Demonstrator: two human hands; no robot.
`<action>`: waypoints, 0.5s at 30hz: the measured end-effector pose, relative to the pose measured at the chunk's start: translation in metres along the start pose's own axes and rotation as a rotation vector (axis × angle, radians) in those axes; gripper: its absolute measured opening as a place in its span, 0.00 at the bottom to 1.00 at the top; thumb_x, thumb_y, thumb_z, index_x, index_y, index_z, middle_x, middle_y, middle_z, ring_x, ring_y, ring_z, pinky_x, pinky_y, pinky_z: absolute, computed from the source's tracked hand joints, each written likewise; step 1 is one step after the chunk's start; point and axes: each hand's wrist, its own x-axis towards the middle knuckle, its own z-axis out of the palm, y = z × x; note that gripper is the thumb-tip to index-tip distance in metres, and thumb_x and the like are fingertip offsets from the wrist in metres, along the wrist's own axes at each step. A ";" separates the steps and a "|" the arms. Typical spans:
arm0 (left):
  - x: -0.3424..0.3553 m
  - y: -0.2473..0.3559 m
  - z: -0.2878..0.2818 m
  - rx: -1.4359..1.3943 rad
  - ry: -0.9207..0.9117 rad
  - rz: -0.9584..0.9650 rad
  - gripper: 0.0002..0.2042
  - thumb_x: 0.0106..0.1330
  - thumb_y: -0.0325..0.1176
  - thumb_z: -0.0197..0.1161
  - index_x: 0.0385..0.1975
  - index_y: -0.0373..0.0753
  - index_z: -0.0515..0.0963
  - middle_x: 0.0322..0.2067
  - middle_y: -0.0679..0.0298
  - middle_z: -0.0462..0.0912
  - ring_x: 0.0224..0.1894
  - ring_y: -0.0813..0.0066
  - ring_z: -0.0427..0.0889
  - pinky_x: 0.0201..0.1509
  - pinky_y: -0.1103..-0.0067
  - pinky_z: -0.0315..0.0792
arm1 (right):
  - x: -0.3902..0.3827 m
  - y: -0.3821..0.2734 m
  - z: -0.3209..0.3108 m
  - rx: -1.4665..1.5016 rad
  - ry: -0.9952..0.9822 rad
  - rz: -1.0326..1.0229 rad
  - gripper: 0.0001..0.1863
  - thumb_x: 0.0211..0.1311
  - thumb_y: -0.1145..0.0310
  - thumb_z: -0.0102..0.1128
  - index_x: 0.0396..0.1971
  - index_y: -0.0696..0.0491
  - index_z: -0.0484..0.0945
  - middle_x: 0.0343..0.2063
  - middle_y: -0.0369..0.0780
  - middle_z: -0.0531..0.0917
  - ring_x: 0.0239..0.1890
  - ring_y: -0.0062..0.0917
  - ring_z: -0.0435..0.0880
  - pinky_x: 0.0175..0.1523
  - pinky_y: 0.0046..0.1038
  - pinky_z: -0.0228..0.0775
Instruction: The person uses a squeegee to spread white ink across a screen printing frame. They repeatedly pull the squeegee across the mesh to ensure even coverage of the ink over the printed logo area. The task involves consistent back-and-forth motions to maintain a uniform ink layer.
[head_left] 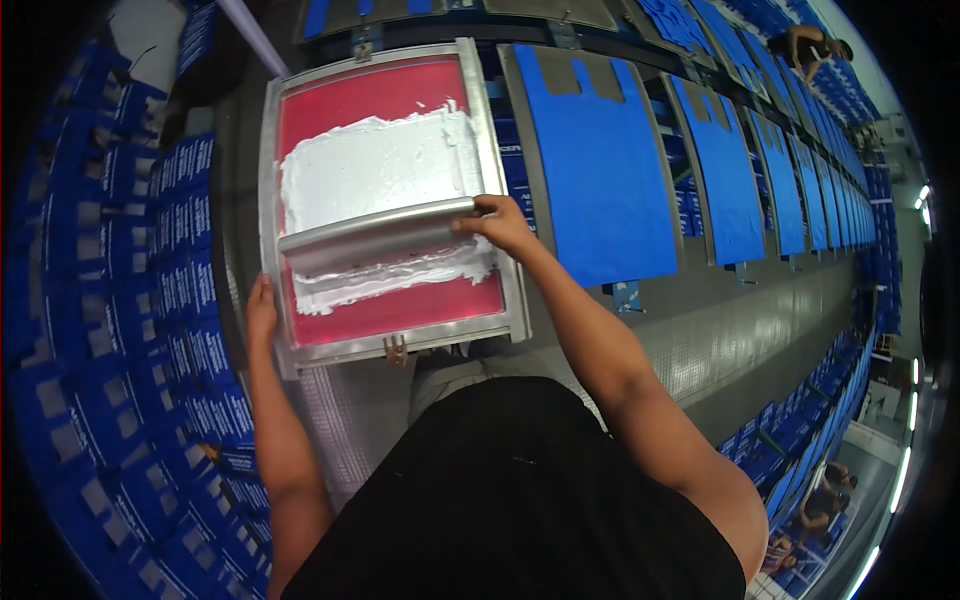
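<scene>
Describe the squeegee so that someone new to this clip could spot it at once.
Left of centre is a large metal-framed printing screen, its red mesh partly coated with white paste. Across its lower half lies a wide squeegee, its right end in the person's right hand. Unlike the paste above and below it, it is smooth, silver-grey metal.

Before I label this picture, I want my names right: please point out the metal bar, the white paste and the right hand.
Metal bar [375, 240]: head view, middle of its long face.
White paste [370, 168]: head view, its broad upper patch.
Right hand [505, 226]: head view, back of the hand.
</scene>
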 end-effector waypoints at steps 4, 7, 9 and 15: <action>-0.010 0.016 0.011 -0.297 -0.070 0.002 0.25 0.74 0.45 0.49 0.61 0.31 0.67 0.56 0.53 0.75 0.57 0.67 0.74 0.61 0.76 0.65 | -0.005 0.015 -0.032 0.070 0.020 0.066 0.16 0.42 0.64 0.75 0.30 0.58 0.83 0.25 0.36 0.82 0.29 0.19 0.78 0.37 0.24 0.70; -0.063 0.072 0.009 -0.441 -0.116 -0.104 0.24 0.74 0.42 0.50 0.62 0.32 0.66 0.59 0.52 0.73 0.60 0.68 0.71 0.64 0.77 0.63 | -0.040 0.003 -0.080 0.076 0.046 0.031 0.15 0.42 0.66 0.74 0.31 0.58 0.84 0.26 0.36 0.83 0.30 0.20 0.78 0.39 0.25 0.70; -0.090 0.091 0.043 -0.358 -0.117 -0.018 0.22 0.75 0.42 0.48 0.60 0.31 0.68 0.57 0.54 0.74 0.58 0.69 0.72 0.62 0.77 0.64 | -0.066 -0.014 -0.135 0.095 0.066 0.018 0.15 0.43 0.69 0.72 0.33 0.58 0.84 0.28 0.37 0.83 0.32 0.21 0.79 0.40 0.25 0.70; -0.177 0.237 0.218 -0.433 -0.208 0.060 0.26 0.70 0.43 0.56 0.59 0.28 0.68 0.55 0.47 0.75 0.59 0.63 0.73 0.62 0.75 0.64 | -0.127 0.042 -0.330 0.056 0.226 0.083 0.17 0.41 0.74 0.70 0.36 0.59 0.84 0.32 0.38 0.85 0.35 0.22 0.81 0.46 0.25 0.71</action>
